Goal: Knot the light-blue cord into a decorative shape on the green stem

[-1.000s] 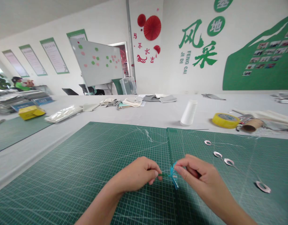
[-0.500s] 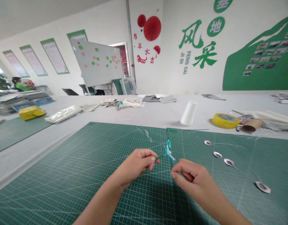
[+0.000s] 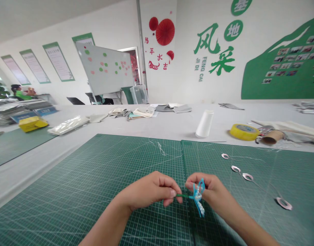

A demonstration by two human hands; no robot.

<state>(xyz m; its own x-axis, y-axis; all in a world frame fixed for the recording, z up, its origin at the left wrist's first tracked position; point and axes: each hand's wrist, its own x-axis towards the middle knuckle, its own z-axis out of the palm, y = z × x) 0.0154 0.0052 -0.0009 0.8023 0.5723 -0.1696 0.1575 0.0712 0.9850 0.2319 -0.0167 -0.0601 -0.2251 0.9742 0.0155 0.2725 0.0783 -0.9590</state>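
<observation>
Between thumb and fingers, my left hand [image 3: 159,191] pinches the green stem of a small blue flower-like ornament [image 3: 198,196] with clear beads. The ornament points right, above the green cutting mats [image 3: 136,160]. My right hand [image 3: 209,188] is closed just behind it, thumb and index finger pressed together; what they hold, if anything, is too small to make out. Several pale rings [image 3: 247,177] with thin threads lie on the right mat. A tangle of white thread [image 3: 161,149] rests further back on the left mat.
Behind the mats stand a white thread cone [image 3: 205,123], a yellow tape roll [image 3: 244,132] and a cardboard tube [image 3: 272,136]. Fabric pieces [image 3: 144,112] lie along the far table edge. On the left are a yellow box [image 3: 33,123] and a plastic packet [image 3: 68,125]. A person sits far left.
The ornament has moved right and toward me with my left hand, and its beaded end hangs lower. My right hand has shifted slightly up, now behind the ornament.
</observation>
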